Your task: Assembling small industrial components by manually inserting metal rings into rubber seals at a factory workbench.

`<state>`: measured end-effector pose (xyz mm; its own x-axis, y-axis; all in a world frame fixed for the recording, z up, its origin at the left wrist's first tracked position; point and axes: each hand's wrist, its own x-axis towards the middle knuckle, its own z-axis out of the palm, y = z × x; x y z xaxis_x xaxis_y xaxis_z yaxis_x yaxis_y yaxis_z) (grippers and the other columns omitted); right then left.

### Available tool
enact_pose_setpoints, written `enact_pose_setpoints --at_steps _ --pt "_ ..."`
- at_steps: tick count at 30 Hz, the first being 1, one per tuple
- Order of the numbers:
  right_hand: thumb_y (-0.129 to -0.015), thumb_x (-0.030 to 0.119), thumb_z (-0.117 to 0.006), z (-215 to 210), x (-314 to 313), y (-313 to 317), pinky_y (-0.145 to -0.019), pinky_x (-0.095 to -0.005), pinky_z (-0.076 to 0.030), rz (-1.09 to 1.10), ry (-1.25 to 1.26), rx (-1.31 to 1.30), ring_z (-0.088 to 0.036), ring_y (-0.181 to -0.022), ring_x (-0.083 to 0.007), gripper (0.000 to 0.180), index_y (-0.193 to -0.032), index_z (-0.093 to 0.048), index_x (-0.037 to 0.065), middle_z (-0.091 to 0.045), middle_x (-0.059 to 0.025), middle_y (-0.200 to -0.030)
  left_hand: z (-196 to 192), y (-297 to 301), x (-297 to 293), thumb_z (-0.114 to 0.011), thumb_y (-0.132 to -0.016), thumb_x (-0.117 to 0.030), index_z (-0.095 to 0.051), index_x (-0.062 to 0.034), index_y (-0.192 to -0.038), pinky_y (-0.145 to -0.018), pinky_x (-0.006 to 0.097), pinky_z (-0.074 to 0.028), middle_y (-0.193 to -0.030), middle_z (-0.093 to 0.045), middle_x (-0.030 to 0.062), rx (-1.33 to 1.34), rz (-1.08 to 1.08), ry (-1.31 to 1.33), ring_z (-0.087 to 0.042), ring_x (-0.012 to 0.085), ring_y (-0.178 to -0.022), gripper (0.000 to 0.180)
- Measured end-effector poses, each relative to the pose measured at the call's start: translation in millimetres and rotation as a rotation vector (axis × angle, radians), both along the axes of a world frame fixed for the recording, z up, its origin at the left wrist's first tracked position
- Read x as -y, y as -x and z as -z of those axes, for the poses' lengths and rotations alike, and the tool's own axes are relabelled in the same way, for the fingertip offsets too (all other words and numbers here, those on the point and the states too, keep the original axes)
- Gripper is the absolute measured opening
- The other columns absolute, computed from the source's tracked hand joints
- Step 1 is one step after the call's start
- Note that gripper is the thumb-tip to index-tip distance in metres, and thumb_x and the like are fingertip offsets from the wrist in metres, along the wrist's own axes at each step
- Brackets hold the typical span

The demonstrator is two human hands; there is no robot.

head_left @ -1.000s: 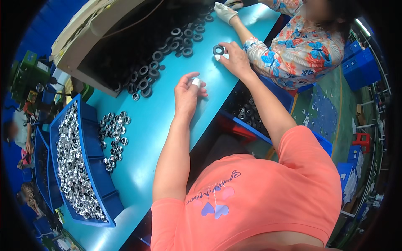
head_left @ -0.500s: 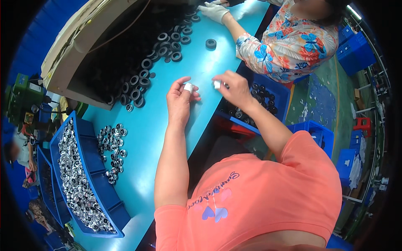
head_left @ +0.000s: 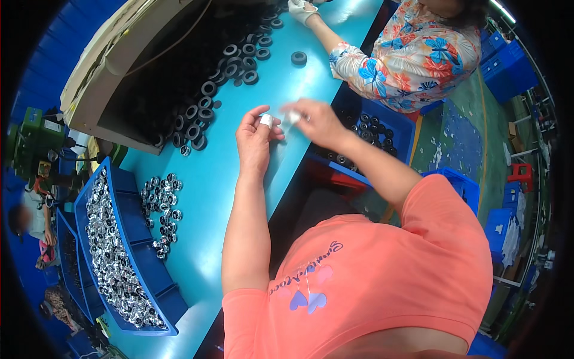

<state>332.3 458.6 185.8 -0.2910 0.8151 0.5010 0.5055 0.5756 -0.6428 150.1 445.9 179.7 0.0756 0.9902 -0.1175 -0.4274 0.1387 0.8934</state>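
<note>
Over the turquoise table, my left hand is curled, its thumb in a white wrap laid against the bent fingers. Whatever lies between them is hidden or too small to name. Just to its right is my right hand, blurred by motion, with white on a fingertip pointing toward the left hand. Whether it holds anything is not visible. Beyond the hands, a pile of black rubber rings lies on the table. Small shiny chrome wheel-like parts are scattered to the left.
A blue bin full of chrome parts stands at the left. A blue crate of black wheels sits below the table edge at right. One black ring lies apart. A co-worker's gloved hand is at the far edge.
My right hand has moved left, closer to my left hand, which stays almost in place. The co-worker's arm has shifted slightly.
</note>
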Motion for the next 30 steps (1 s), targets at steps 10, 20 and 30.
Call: enact_pose_setpoints --at_steps 10,20,30 --pt "-0.080 -0.003 -0.059 -6.8 -155.5 -62.3 -0.098 -0.0426 -0.049 0.201 -0.010 0.591 -0.061 -0.111 -0.0392 0.056 -0.131 -0.062 0.019 -0.059 -0.0180 -0.121 -5.7 -1.3 1.9 -0.052 -0.097 -0.001 -0.055 0.0006 -0.123 -0.067 0.030 -0.055 -0.094 -0.064 0.0121 -0.075 0.007 0.016 -0.061 0.0149 -0.072 0.027" --pt "-0.092 -0.008 -0.048 -18.0 -148.6 -68.6 -0.055 -0.0154 -0.036 -0.408 0.945 -0.969 -0.042 -0.070 -0.0046 0.056 -0.145 -0.039 0.006 -0.056 -0.0156 -0.132 -7.2 2.0 2.8 -0.051 -0.097 0.000 -0.054 0.0017 -0.124 -0.067 0.030 -0.055 -0.094 -0.064 0.0123 -0.044 0.028 0.019 -0.061 0.0149 -0.073 0.027" --pt "-0.095 -0.002 -0.048 -2.3 -145.1 -57.0 -0.057 -0.0179 -0.040 -0.545 0.974 -1.288 -0.040 -0.071 -0.0071 0.047 -0.141 -0.040 0.004 -0.051 -0.0162 -0.136 -7.6 1.5 2.5 -0.052 -0.097 -0.001 -0.054 0.0022 -0.124 -0.067 0.030 -0.055 -0.094 -0.064 0.0128 -0.040 0.040 0.023 -0.061 0.0155 -0.073 0.027"
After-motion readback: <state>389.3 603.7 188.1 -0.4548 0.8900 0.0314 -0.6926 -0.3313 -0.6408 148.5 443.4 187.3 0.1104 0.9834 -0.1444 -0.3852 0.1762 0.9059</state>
